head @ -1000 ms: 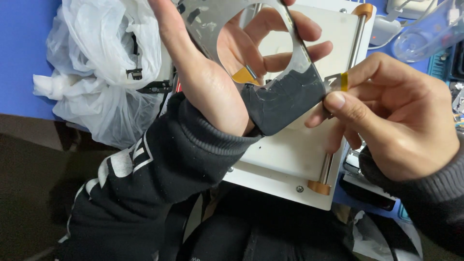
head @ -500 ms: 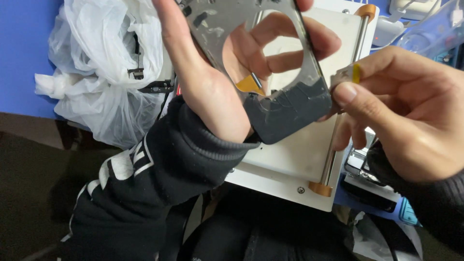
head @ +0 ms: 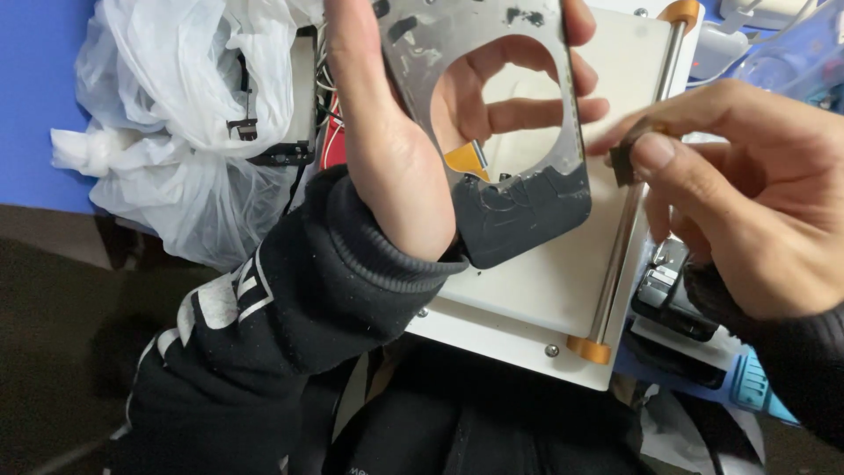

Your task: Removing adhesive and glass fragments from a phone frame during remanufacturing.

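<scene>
Left hand (head: 387, 149) grips the metal plate (head: 492, 114) upright over the white base (head: 563, 290), fingers showing through its round hole. Right hand (head: 738, 193) pinches a small dark tool (head: 622, 163) shut, just right of the plate. Step: scraping dark residue (head: 523, 220). Next move likely calls for tool contact at residue's edge

Left of my left hand lies a crumpled white plastic bag (head: 167, 132) on a blue surface (head: 35, 88). Under my hands sits a white board (head: 536, 299) with a metal rod (head: 633, 202) capped orange.
</scene>
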